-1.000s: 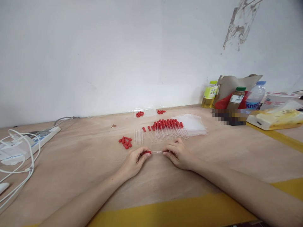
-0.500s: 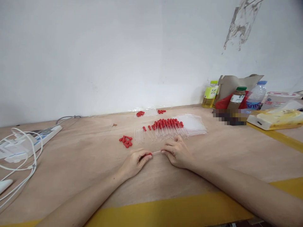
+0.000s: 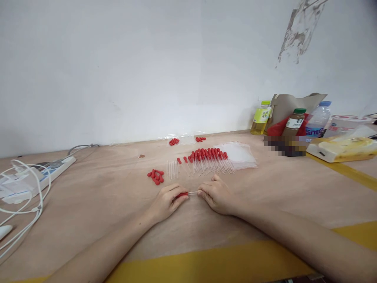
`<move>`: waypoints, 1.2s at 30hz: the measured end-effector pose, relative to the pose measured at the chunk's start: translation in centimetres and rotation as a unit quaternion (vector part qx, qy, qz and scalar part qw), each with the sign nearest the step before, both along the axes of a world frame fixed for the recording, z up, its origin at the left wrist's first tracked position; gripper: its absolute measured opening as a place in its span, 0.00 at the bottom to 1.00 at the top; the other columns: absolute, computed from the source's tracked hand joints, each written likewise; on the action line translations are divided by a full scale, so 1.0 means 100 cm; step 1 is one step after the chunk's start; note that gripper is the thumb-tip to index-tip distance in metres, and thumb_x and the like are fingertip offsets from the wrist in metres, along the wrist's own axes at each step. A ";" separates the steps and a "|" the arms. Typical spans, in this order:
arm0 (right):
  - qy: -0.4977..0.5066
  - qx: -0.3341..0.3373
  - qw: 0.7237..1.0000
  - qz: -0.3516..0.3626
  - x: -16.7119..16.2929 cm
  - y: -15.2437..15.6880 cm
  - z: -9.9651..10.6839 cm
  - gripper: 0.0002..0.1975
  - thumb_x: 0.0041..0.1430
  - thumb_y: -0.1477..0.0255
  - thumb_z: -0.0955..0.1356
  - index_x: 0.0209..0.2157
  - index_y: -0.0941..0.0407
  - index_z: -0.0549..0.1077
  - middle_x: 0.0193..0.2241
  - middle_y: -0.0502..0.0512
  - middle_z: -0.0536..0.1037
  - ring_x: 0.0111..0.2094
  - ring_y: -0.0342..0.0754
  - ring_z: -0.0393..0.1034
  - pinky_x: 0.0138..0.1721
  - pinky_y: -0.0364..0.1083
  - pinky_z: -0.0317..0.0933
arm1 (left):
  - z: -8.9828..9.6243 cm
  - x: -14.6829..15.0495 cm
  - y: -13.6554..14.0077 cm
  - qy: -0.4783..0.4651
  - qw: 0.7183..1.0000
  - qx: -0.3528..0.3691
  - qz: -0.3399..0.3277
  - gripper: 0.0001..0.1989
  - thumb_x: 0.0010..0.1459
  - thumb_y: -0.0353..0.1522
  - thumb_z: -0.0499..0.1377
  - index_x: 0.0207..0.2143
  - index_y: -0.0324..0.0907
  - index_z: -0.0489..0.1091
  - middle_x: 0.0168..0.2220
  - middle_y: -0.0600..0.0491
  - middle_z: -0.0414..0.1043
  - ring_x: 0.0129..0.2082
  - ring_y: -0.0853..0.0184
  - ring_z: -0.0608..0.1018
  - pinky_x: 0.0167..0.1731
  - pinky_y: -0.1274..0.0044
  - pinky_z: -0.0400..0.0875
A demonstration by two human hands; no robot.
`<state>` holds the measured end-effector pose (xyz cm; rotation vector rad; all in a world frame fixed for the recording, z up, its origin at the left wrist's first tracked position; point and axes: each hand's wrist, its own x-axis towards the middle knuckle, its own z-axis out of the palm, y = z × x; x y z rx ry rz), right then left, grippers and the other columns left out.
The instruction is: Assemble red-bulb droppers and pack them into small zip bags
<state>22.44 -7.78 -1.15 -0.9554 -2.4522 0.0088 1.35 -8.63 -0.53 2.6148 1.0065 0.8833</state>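
Observation:
Between finger and thumb, my left hand (image 3: 170, 201) pinches a red rubber bulb (image 3: 182, 193). A thin clear glass tube (image 3: 193, 193) runs from the bulb's open end to my right hand (image 3: 216, 195), whose fingers are closed on it. The tube's far end is hidden in those fingers. Just beyond my hands lies a row of droppers (image 3: 210, 157) with red bulbs and clear tubes. Bare glass tubes (image 3: 172, 170) lie left of that row. A small pile of loose red bulbs (image 3: 156, 177) rests farther left.
Clear plastic bags with red bulbs (image 3: 174, 142) lie near the wall, and a flat clear bag (image 3: 241, 155) sits right of the droppers. Bottles (image 3: 260, 118) and a tissue pack (image 3: 341, 148) stand at the right. At left are a power strip (image 3: 60, 171) and white cables (image 3: 41, 196).
My right hand has shifted slightly left and nearer to me, so less tube shows between the hands. More of the red bulb shows at my left fingers.

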 end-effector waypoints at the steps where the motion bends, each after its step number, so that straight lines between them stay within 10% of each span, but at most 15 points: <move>1: -0.001 0.006 1.000 0.003 0.001 -0.001 0.003 0.13 0.60 0.72 0.56 0.28 0.57 0.68 0.26 0.52 0.73 0.27 0.42 0.61 0.34 0.45 0.45 | 0.000 -0.002 0.001 -0.012 1.000 0.006 0.003 0.09 0.58 0.33 0.51 0.36 0.41 0.69 0.32 0.50 0.70 0.31 0.68 0.71 0.32 0.77 0.66; 6: 0.030 0.004 0.999 -0.035 0.014 0.001 0.013 0.09 0.55 0.73 0.61 0.32 0.54 0.73 0.31 0.54 0.73 0.36 0.47 0.63 0.38 0.47 0.49 | 0.003 -0.012 0.003 -0.051 0.997 0.016 0.059 0.14 0.57 0.31 0.53 0.46 0.43 0.65 0.40 0.49 0.70 0.38 0.66 0.73 0.39 0.74 0.68; 14: 0.197 -0.247 0.924 -0.213 0.020 0.065 0.028 0.11 0.45 0.65 0.66 0.22 0.57 0.74 0.22 0.52 0.75 0.27 0.45 0.68 0.28 0.41 0.58 | 0.004 -0.021 0.005 0.074 0.995 -0.055 -0.034 0.19 0.56 0.35 0.54 0.51 0.45 0.63 0.51 0.49 0.65 0.53 0.62 0.64 0.51 0.66 0.59; 23: 0.088 -0.163 0.927 -0.326 -0.054 0.091 0.032 0.13 0.47 0.61 0.64 0.19 0.54 0.74 0.24 0.53 0.76 0.32 0.49 0.69 0.41 0.50 0.51 | 0.002 -0.021 0.006 0.095 0.993 -0.061 -0.025 0.19 0.58 0.36 0.52 0.52 0.44 0.61 0.52 0.50 0.63 0.54 0.63 0.63 0.52 0.67 0.59; 36: 0.025 -0.093 0.943 -0.317 -0.064 0.088 0.016 0.17 0.52 0.59 0.60 0.28 0.56 0.74 0.28 0.57 0.76 0.32 0.51 0.68 0.43 0.53 0.44 | 0.001 -0.021 0.008 0.083 0.994 -0.054 -0.034 0.19 0.57 0.34 0.52 0.51 0.44 0.62 0.51 0.49 0.64 0.53 0.63 0.64 0.51 0.67 0.60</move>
